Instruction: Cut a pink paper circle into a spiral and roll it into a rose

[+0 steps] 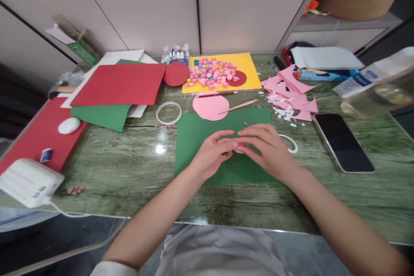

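Both my hands meet over a green paper sheet (197, 138), closed on a small pink paper roll (239, 148) between their fingertips. My left hand (215, 151) pinches it from the left, and my right hand (267, 148) grips it from the right; fingers hide most of it. Just beyond lies a round pink paper piece (208, 107), with a pointed wooden stick (241, 106) partly over it and a dark red thin stick (215, 94) along its top. Farther back, many small rolled paper flowers (211, 73), mostly pink, are heaped on a yellow sheet (254, 67).
Pink paper scraps (291, 92) and a phone (344, 142) are on the right, near a clear bottle (381, 95). Tape rolls (168, 113) lie beside the green sheet. Red paper (119, 84), a white mouse (69, 125) and a white charger (30, 181) occupy the left.
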Available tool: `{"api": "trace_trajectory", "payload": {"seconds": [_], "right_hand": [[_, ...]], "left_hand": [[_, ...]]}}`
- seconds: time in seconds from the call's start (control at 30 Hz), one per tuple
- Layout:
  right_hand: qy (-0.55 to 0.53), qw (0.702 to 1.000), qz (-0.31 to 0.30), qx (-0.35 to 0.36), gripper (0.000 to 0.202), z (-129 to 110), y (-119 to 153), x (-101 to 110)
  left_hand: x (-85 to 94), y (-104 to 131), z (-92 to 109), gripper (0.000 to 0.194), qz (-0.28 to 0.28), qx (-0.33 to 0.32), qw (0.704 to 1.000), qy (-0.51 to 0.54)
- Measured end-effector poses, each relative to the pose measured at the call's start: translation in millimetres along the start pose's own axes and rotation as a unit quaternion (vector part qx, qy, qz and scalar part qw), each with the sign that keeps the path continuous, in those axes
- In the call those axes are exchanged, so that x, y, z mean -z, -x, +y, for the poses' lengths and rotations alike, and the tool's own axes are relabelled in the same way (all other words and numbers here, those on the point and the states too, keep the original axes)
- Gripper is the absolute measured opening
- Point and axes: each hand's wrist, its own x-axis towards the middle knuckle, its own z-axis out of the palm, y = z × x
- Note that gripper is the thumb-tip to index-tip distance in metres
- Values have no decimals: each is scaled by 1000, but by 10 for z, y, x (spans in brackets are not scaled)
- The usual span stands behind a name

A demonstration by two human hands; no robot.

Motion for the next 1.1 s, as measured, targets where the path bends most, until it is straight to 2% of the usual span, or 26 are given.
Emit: {"api": "trace_trajectory", "payload": {"seconds": [0.13, 0.27, 0.43, 0.57, 0.67, 0.87, 1.03, 1.1], "right_hand": [[-28, 999, -7, -13, 15, -1, -13, 58], [-118, 990, -70, -43, 16, 20, -43, 177], [-172, 976, -122, -58, 10, 15, -59, 237], [-178, 971, -151, -50, 9, 4, -62, 231], [-153, 977, -139, -51, 8, 10, -65, 209], [-58, 996, -63, -34, 6, 21, -52, 90], [-21, 999, -11, -30, 10, 0, -31, 49], [-44, 998, -15, -41, 10, -4, -37, 83]], "left_hand": [[15, -13, 14, 40, -9, 12, 1000, -10], [43, -14, 96, 44, -41, 44, 995, -76], [63, 20, 179, 43, -109, 43, 983, -143], [63, 22, 178, 43, -111, 44, 977, -179], [57, -1, 136, 42, -83, 20, 982, -166], [32, -23, 31, 41, -9, 7, 993, -117], [19, -25, 8, 41, -1, 10, 999, -48], [20, -23, 23, 42, 0, 17, 999, -47]]}}
